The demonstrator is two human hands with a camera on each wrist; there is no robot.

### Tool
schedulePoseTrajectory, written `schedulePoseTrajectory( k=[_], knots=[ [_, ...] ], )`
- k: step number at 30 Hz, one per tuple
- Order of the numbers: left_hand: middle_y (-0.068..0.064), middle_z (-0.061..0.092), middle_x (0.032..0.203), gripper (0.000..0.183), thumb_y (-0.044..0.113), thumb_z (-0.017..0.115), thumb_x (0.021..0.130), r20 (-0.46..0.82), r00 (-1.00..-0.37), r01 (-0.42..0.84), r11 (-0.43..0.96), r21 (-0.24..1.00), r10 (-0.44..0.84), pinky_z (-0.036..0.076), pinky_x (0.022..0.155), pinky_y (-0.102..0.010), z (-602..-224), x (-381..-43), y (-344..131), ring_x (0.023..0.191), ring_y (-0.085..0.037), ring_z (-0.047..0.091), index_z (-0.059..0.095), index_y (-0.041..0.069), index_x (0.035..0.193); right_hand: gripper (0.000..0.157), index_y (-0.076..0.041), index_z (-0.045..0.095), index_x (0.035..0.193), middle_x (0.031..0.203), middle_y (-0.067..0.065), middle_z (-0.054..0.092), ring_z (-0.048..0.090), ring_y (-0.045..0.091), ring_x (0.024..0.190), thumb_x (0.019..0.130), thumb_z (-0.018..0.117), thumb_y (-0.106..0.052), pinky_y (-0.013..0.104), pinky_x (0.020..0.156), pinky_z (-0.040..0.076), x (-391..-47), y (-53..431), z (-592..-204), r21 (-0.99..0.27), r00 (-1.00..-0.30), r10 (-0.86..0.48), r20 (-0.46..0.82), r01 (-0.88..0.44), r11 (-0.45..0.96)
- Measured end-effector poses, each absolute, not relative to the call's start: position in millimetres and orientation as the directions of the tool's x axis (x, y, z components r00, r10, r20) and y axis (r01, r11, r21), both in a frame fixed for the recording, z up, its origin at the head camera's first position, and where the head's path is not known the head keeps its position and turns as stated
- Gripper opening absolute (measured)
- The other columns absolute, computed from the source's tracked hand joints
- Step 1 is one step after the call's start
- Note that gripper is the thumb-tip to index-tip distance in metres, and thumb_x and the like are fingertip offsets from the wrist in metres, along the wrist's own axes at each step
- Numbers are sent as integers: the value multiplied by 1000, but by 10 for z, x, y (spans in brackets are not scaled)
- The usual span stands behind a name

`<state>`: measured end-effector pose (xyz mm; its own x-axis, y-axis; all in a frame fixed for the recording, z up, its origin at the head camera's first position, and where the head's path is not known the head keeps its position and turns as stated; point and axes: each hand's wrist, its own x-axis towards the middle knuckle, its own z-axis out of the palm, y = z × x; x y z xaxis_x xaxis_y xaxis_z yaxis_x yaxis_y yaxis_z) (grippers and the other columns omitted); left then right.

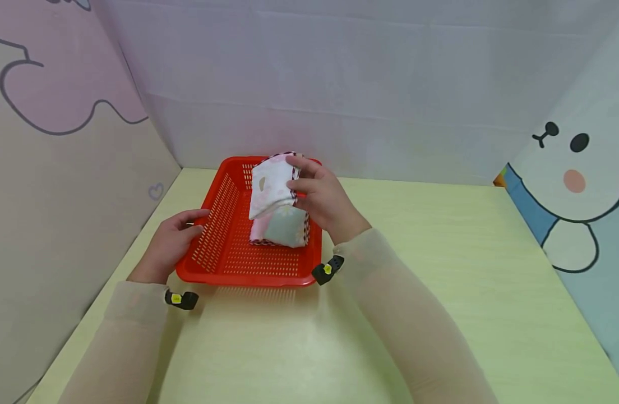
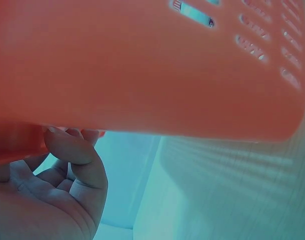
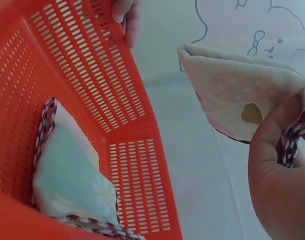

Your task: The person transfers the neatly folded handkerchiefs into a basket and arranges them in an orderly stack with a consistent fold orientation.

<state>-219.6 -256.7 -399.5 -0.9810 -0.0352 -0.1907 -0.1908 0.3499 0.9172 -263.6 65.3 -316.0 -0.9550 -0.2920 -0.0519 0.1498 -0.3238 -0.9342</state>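
A red plastic basket (image 1: pixel 249 280) with slotted walls sits on the table. My left hand (image 1: pixel 169 245) grips its left rim, and the left wrist view shows the thumb (image 2: pixel 75 147) bent against the edge. Between thumb and fingers, my right hand (image 1: pixel 326 197) pinches a folded white cloth (image 1: pixel 272 182) by its trimmed side, above the far part of the basket. That cloth has a tan spot, pale pink patches and a dark-red-and-white edging. Inside the basket, toward its right side, lies another folded cloth (image 1: pixel 287 226), pale green and pink with flowers and similar edging.
The pale yellow-green table (image 1: pixel 440 269) extends to the right and toward me. A plain whitish sheet (image 1: pixel 370 84) hangs behind it. Side panels with cartoon drawings stand at left (image 1: pixel 72 185) and right (image 1: pixel 587 224).
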Motion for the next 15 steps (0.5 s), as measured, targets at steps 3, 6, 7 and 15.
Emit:
schedulePoseTrajectory(
  k=[3, 6, 7, 15],
  knots=[
    [-18, 47, 147, 47, 26, 48, 109, -196, -980, -197, 350, 916, -38, 59, 83, -32, -3993, -2194, -2560, 119, -39, 55, 47, 18, 156, 47, -17, 63, 142, 140, 3, 53, 56, 28, 116, 99, 60, 2, 36, 86, 59, -2632, 608, -3178, -924, -952, -296, -76, 179, -337],
    [-19, 47, 147, 47, 25, 47, 109, -193, -980, -194, 353, 915, -39, 59, 82, -32, -3990, -2194, -2555, 119, -39, 54, 47, 18, 156, 45, -18, 64, 141, 140, 3, 54, 57, 28, 118, 100, 61, 1, 37, 87, 59, -2633, 566, -3210, -913, -949, -304, -90, 200, -357],
    [-19, 47, 147, 47, 25, 47, 109, -191, -981, -192, 354, 915, -38, 60, 82, -32, -3989, -2194, -2553, 119, -40, 54, 47, 17, 156, 45, -19, 64, 141, 139, 3, 55, 57, 28, 118, 100, 61, 0, 37, 88, 59, -2632, 554, -3222, -909, -948, -303, -96, 208, -361],
    [-19, 45, 149, 47, 24, 47, 109, -185, -982, -189, 360, 914, -46, 60, 81, -34, -3972, -2190, -2541, 119, -40, 55, 47, 16, 156, 42, -13, 63, 141, 132, 7, 59, 59, 25, 107, 101, 59, -1, 33, 86, 58, -2618, 430, -3299, -861, -943, -310, -123, 257, -438]
  ],
)
